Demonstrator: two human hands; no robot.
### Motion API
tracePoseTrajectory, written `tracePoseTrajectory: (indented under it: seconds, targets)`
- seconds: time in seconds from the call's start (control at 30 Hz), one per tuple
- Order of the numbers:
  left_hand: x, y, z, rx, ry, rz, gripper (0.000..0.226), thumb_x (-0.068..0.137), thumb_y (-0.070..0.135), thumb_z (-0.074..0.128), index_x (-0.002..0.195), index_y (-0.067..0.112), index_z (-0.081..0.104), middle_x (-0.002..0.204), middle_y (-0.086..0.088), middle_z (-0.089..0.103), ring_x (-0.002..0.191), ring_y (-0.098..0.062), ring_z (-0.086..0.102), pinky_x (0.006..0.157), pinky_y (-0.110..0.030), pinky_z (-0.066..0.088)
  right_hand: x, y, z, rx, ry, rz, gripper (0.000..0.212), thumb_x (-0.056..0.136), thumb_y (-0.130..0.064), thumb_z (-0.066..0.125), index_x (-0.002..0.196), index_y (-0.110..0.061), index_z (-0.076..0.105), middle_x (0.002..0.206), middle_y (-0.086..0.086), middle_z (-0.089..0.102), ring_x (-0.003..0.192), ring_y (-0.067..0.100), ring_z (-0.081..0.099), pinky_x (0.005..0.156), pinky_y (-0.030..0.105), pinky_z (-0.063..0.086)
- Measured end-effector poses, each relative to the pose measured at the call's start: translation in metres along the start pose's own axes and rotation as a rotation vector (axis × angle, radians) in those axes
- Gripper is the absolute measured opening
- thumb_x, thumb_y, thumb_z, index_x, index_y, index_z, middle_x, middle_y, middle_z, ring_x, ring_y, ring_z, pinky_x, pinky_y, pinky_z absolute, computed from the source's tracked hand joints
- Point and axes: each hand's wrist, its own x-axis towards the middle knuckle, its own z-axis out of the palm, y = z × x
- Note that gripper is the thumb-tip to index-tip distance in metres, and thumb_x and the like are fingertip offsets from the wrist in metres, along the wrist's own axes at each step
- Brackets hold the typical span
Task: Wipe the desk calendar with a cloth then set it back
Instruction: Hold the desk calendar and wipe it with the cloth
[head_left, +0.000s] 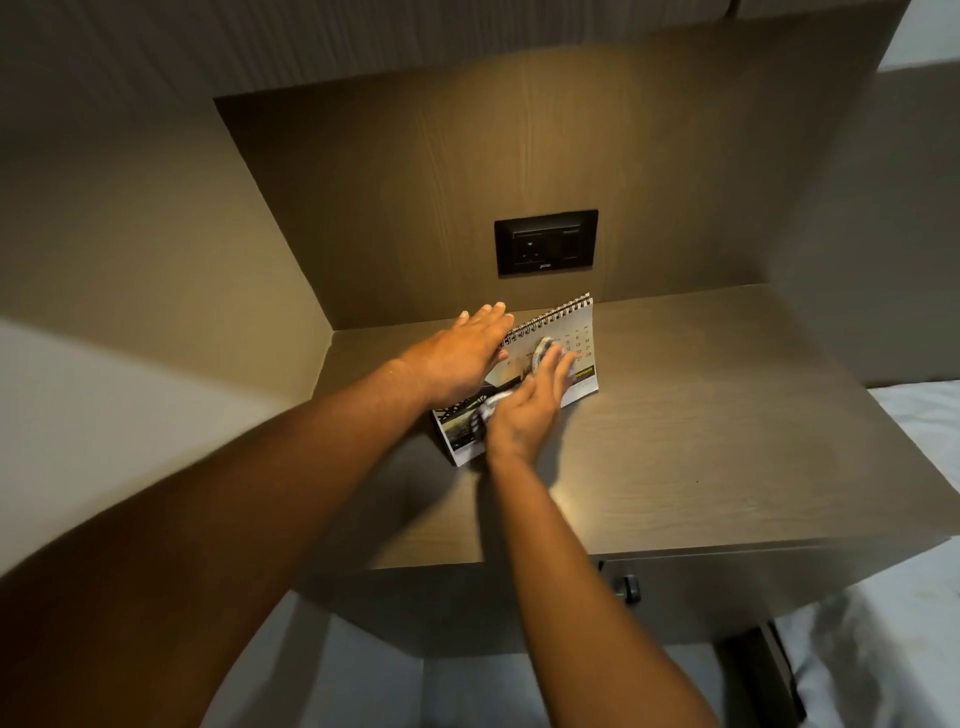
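Observation:
A spiral-bound desk calendar (574, 332) stands on the brown wooden table (701, 415), near the back wall. My left hand (462, 358) lies flat over its upper left part, fingers stretched toward the spiral binding. My right hand (530, 410) presses a grey-and-white cloth (543, 347) against the calendar's front page. Part of the cloth shows above my fingers and part below my palm. Both hands hide much of the page.
A black wall socket (545, 241) sits in the wooden back panel above the calendar. A side panel closes the nook on the left. A drawer with a dark knob (629, 587) is under the tabletop. White bedding (914, 415) lies to the right.

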Motion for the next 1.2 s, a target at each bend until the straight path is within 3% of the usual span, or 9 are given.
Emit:
tracePoseTrajectory:
  seconds: [0.07, 0.2, 0.3, 0.43, 0.57, 0.77, 0.9, 1.07, 1.2]
  targets:
    - [0.000, 0.001, 0.000, -0.002, 0.001, 0.003, 0.056, 0.107, 0.027, 0.034, 0.156, 0.011, 0.011, 0.165, -0.010, 0.004, 0.151, -0.020, 0.000, 0.123, -0.041, 0.005, 0.029, -0.003, -0.007, 0.015, 0.049, -0.030, 0.051, 0.101, -0.003, 0.038, 0.151, -0.012, 0.032, 0.163, 0.009, 0.018, 0.147, 0.016, 0.012, 0.105, -0.001, 0.008]
    - [-0.003, 0.001, 0.001, -0.025, 0.024, -0.016, 0.057, 0.107, 0.027, 0.035, 0.156, 0.013, 0.010, 0.165, -0.007, 0.004, 0.150, -0.019, 0.000, 0.118, -0.033, -0.001, 0.048, 0.005, -0.013, -0.037, 0.056, -0.002, 0.053, 0.102, -0.004, 0.037, 0.153, -0.016, 0.029, 0.164, 0.003, 0.016, 0.151, 0.024, 0.008, 0.116, 0.023, 0.012]
    - [-0.003, 0.001, -0.001, -0.034, 0.011, -0.016, 0.058, 0.107, 0.025, 0.036, 0.156, 0.012, 0.010, 0.165, -0.008, 0.005, 0.150, -0.019, 0.001, 0.121, -0.035, 0.002, 0.012, 0.011, -0.002, -0.038, 0.035, 0.011, 0.056, 0.100, -0.001, 0.038, 0.152, -0.019, 0.029, 0.164, 0.000, 0.016, 0.151, 0.021, 0.006, 0.118, 0.029, 0.013]
    - [-0.004, 0.002, -0.004, -0.058, 0.002, -0.037, 0.059, 0.106, 0.026, 0.038, 0.156, 0.014, 0.009, 0.165, -0.006, 0.004, 0.150, -0.022, 0.001, 0.119, -0.037, 0.003, -0.046, 0.015, 0.011, -0.062, -0.074, 0.006, 0.060, 0.099, 0.002, 0.041, 0.152, -0.023, 0.029, 0.163, -0.004, 0.018, 0.150, 0.016, 0.001, 0.116, 0.028, 0.007]
    - [-0.004, 0.004, -0.004, -0.049, 0.001, -0.041, 0.058, 0.106, 0.025, 0.037, 0.156, 0.014, 0.010, 0.165, -0.006, 0.005, 0.150, -0.021, 0.002, 0.118, -0.036, 0.004, -0.022, 0.007, 0.003, -0.027, -0.053, -0.003, 0.058, 0.098, 0.004, 0.042, 0.150, -0.019, 0.034, 0.162, 0.001, 0.021, 0.149, 0.017, 0.006, 0.115, 0.016, 0.006]
    - [-0.005, 0.005, -0.003, -0.063, 0.016, -0.059, 0.057, 0.106, 0.023, 0.038, 0.156, 0.015, 0.012, 0.165, -0.006, 0.007, 0.150, -0.023, 0.003, 0.119, -0.038, 0.006, 0.062, -0.003, -0.014, -0.040, 0.060, 0.022, 0.050, 0.101, -0.003, 0.038, 0.150, -0.015, 0.034, 0.163, 0.004, 0.022, 0.150, 0.025, 0.013, 0.121, 0.036, 0.018]
    - [-0.003, 0.003, -0.004, -0.056, 0.030, -0.039, 0.055, 0.106, 0.021, 0.038, 0.156, 0.013, 0.015, 0.165, -0.008, 0.009, 0.150, -0.022, 0.005, 0.119, -0.037, 0.006, 0.032, 0.005, -0.004, -0.028, 0.043, 0.023, 0.052, 0.100, 0.001, 0.038, 0.150, -0.013, 0.033, 0.163, 0.005, 0.021, 0.150, 0.024, 0.013, 0.114, 0.010, 0.013]
    - [-0.004, 0.004, -0.005, -0.066, 0.042, -0.038, 0.056, 0.106, 0.022, 0.039, 0.155, 0.013, 0.015, 0.164, -0.009, 0.009, 0.150, -0.024, 0.005, 0.110, -0.030, 0.000, -0.049, 0.013, 0.010, -0.055, -0.079, -0.002, 0.057, 0.097, 0.006, 0.042, 0.149, -0.017, 0.037, 0.162, 0.003, 0.024, 0.151, 0.022, 0.009, 0.120, 0.034, 0.016]
    - [-0.005, 0.006, -0.004, -0.056, 0.035, -0.036, 0.056, 0.106, 0.021, 0.039, 0.155, 0.011, 0.015, 0.164, -0.010, 0.011, 0.150, -0.024, 0.006, 0.117, -0.033, 0.004, -0.025, -0.006, 0.005, -0.018, -0.025, 0.041, 0.053, 0.098, 0.004, 0.043, 0.148, -0.013, 0.039, 0.161, 0.007, 0.025, 0.151, 0.025, 0.012, 0.119, 0.026, 0.014]
